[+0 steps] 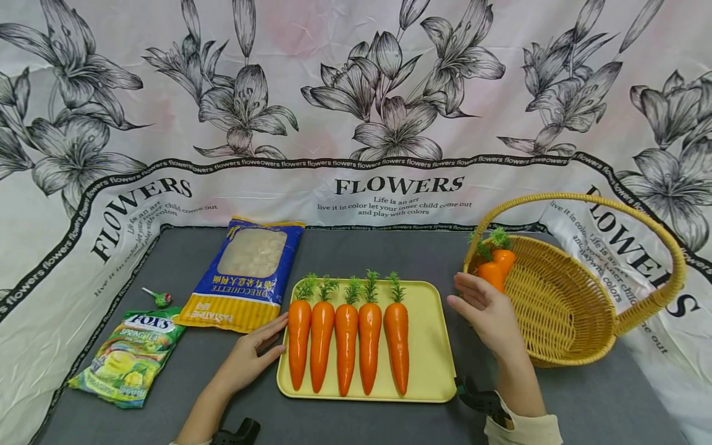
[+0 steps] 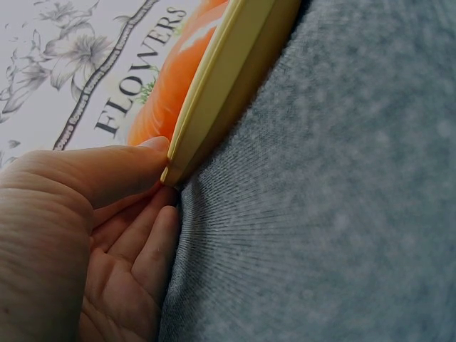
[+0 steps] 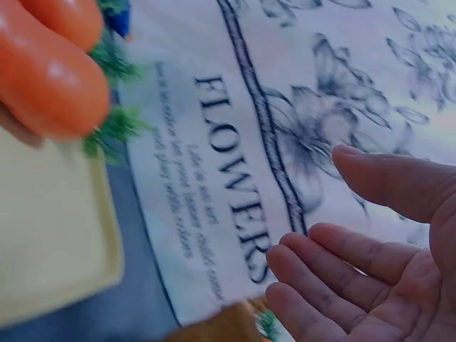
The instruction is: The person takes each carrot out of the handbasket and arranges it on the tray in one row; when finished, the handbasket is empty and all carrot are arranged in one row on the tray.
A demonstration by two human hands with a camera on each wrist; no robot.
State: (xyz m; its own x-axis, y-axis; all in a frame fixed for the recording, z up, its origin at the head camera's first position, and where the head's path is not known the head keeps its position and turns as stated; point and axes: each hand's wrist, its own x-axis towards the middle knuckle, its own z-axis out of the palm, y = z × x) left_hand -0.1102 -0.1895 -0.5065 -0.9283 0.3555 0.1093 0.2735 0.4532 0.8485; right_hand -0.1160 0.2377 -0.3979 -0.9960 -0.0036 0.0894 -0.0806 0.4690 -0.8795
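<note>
Five carrots (image 1: 347, 346) lay on one tray (image 1: 427, 346), whose edge I saw the left hand (image 1: 247, 355) touch with relaxed fingers; two more carrots (image 1: 492, 272) sat in one basket (image 1: 550, 309), near my right hand's (image 1: 492, 315) unfolded fingers.

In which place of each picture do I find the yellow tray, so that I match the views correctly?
Head: the yellow tray lies in the lower centre.
Left wrist: its edge slants from the top, right of centre, down to left of centre.
Right wrist: lower left, cut off by the picture's border.
Shared landmark: orange carrots, beside or over the tray's surface.
</note>
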